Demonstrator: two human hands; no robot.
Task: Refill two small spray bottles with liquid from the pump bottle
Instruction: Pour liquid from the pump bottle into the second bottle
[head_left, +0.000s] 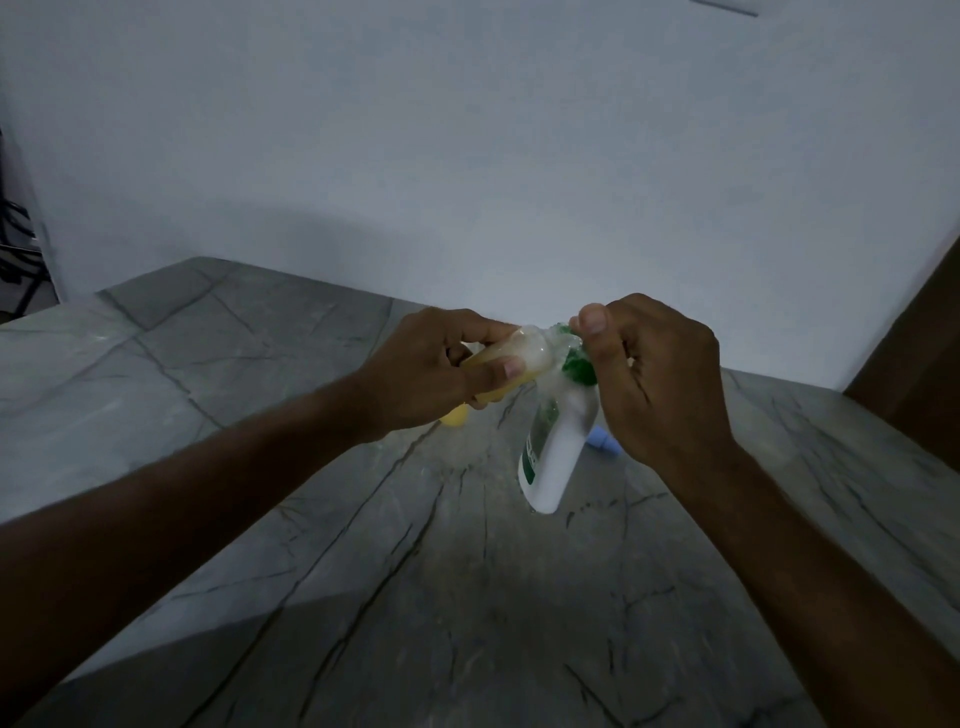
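My left hand (431, 369) grips a small yellow spray bottle (511, 358), tilted with its open neck toward the right. My right hand (654, 374) holds the green pump head (579, 366) of a white pump bottle (553, 452) with a green label, and the bottle hangs above the table. The pump nozzle meets the small bottle's mouth, where white foam shows. A blue object (602, 440), possibly the second small bottle, lies on the table behind my right wrist, mostly hidden.
The grey veined stone table (363, 571) fills the lower view, with wet splashes under the bottles. A white wall rises behind it. A brown wooden panel (914, 364) stands at the right, and dark clutter sits at the far left edge.
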